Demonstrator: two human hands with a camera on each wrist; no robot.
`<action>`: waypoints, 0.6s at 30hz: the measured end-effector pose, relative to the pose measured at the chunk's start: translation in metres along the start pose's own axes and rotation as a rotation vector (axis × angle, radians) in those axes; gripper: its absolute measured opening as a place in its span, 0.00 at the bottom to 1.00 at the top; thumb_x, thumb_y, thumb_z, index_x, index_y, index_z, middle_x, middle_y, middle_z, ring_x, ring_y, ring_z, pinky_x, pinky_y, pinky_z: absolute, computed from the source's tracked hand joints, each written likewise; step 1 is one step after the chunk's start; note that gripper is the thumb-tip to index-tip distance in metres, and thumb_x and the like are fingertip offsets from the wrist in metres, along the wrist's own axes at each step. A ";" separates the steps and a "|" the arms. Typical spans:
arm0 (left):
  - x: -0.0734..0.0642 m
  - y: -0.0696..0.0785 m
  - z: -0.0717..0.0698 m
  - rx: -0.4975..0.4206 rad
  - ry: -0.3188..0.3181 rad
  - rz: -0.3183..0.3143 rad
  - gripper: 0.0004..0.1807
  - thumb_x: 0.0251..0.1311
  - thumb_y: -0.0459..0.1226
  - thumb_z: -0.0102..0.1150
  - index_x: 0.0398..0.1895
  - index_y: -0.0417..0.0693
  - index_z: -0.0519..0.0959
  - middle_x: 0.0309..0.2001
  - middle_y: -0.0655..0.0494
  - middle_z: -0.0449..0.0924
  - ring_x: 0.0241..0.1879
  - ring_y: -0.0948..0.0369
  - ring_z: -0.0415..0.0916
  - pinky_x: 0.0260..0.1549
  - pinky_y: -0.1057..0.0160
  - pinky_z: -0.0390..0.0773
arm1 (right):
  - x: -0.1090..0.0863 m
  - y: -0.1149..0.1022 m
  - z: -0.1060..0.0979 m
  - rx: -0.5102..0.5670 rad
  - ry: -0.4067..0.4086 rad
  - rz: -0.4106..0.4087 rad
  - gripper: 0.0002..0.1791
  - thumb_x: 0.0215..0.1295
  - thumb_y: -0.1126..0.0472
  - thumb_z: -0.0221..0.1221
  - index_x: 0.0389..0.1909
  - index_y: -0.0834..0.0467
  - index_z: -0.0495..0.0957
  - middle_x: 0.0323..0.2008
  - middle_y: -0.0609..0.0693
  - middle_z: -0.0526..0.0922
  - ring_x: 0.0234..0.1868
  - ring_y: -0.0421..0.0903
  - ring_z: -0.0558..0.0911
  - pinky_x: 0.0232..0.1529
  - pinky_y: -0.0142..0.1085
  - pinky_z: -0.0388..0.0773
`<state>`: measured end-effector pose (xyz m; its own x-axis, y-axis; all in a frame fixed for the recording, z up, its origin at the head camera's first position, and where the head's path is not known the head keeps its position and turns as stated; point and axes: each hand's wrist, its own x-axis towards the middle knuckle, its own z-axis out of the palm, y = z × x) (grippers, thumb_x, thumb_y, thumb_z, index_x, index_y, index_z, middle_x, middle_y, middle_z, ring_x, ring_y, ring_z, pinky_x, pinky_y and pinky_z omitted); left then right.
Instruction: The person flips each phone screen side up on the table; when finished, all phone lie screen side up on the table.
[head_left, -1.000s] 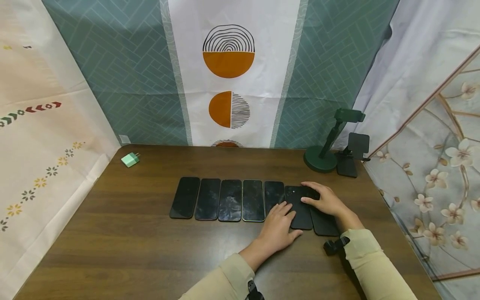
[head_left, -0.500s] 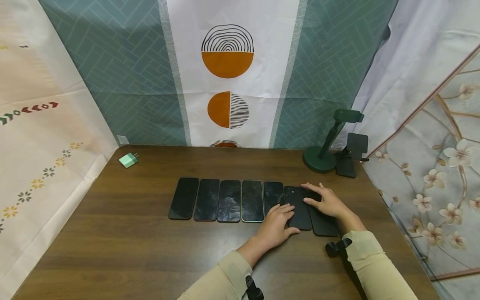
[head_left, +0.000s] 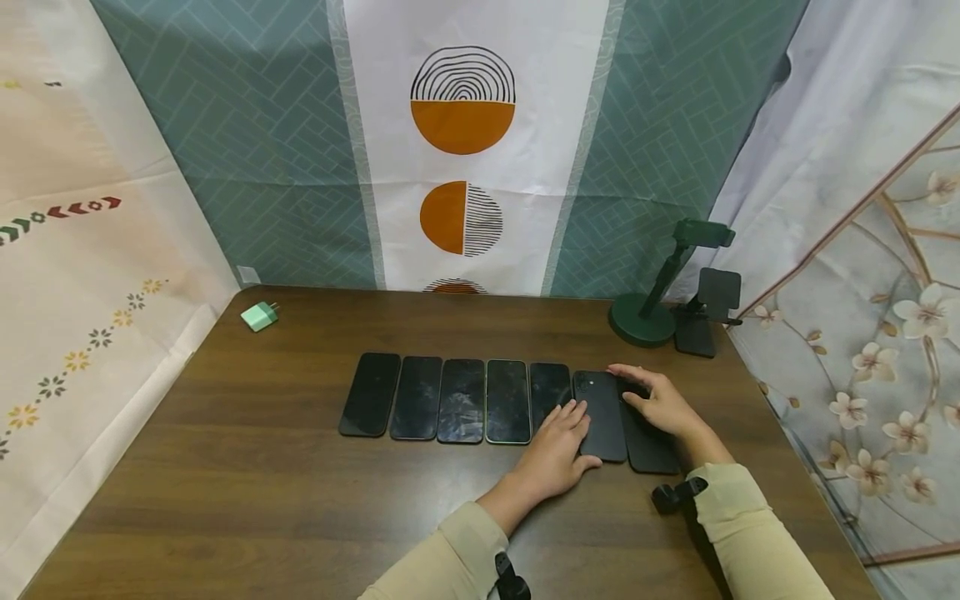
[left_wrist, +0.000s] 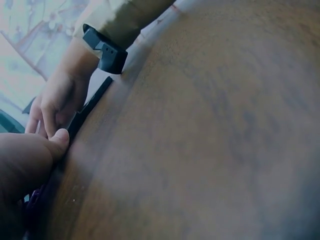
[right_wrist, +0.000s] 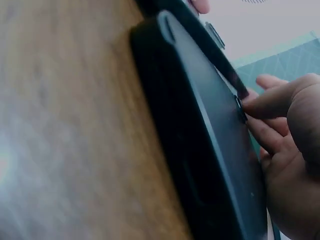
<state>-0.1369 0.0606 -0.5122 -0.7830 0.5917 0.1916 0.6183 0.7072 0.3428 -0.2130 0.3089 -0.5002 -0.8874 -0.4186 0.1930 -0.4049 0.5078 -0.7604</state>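
Several dark smartphones lie flat side by side in a row. My left hand (head_left: 553, 446) reaches over the lower part of a dark phone (head_left: 550, 387), its fingertips at the left edge of a black phone (head_left: 604, 425) that shows its back. The left thumb (left_wrist: 61, 137) lies at a phone's lower edge in the left wrist view. My right hand (head_left: 663, 408) lies over the rightmost black phone (head_left: 651, 450), fingers extended toward its top end. In the right wrist view the right thumb (right_wrist: 267, 104) touches this phone near a camera lens. The other right fingers are partly hidden.
Left of the hands lie more phones, among them a light-rimmed one (head_left: 507, 404) and a black one (head_left: 371, 396). A mint-green charger plug (head_left: 259, 317) sits at the far left of the wooden table (head_left: 262, 500). A green stand (head_left: 642, 320) and a black phone holder (head_left: 696, 333) stand at the back right.
My right hand has shifted slightly right, its fingers now over the rightmost phone. More of the neighbouring phone's back shows. My left hand stays in nearly the same place.
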 end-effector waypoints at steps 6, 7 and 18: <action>0.000 0.001 -0.001 0.013 -0.013 0.002 0.39 0.68 0.57 0.59 0.72 0.39 0.70 0.76 0.45 0.60 0.77 0.54 0.53 0.76 0.58 0.50 | 0.000 0.003 -0.003 0.067 -0.009 -0.043 0.33 0.60 0.78 0.65 0.68 0.69 0.70 0.62 0.66 0.77 0.62 0.65 0.76 0.59 0.19 0.68; -0.001 0.001 -0.001 0.012 -0.017 0.004 0.40 0.67 0.58 0.59 0.72 0.40 0.69 0.76 0.45 0.60 0.77 0.54 0.53 0.76 0.59 0.50 | 0.000 0.003 -0.003 0.067 -0.012 -0.041 0.33 0.59 0.78 0.66 0.67 0.69 0.70 0.62 0.66 0.77 0.62 0.64 0.76 0.59 0.20 0.69; -0.002 -0.001 -0.006 -0.060 -0.048 0.008 0.45 0.61 0.58 0.66 0.74 0.41 0.68 0.77 0.46 0.59 0.78 0.55 0.51 0.76 0.59 0.48 | 0.003 -0.001 -0.004 0.094 -0.027 -0.041 0.32 0.61 0.73 0.67 0.67 0.69 0.71 0.62 0.66 0.77 0.61 0.39 0.77 0.60 0.23 0.70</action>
<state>-0.1364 0.0561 -0.5078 -0.7728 0.6164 0.1510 0.6187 0.6786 0.3959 -0.2163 0.3095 -0.4962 -0.8638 -0.4583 0.2094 -0.4172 0.4173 -0.8074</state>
